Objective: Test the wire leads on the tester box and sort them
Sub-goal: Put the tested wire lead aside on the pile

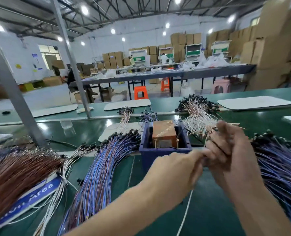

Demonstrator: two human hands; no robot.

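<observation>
The tester box, dark blue with a tape-wrapped brown block and two brass pins inside, stands on the green bench in the middle. Just in front of it and to its right, my left hand and my right hand meet. My right hand grips a small bunch of pale wire leads that fan up behind it. My left hand's fingertips pinch a lead at the right hand's fingers; motion blur hides the detail. A white lead trails down between my forearms.
Blue-purple leads lie left of the box, more of them at the right, brown leads far left, white-pink leads behind. A blue sign lies under the left piles. A grey post rises at the left.
</observation>
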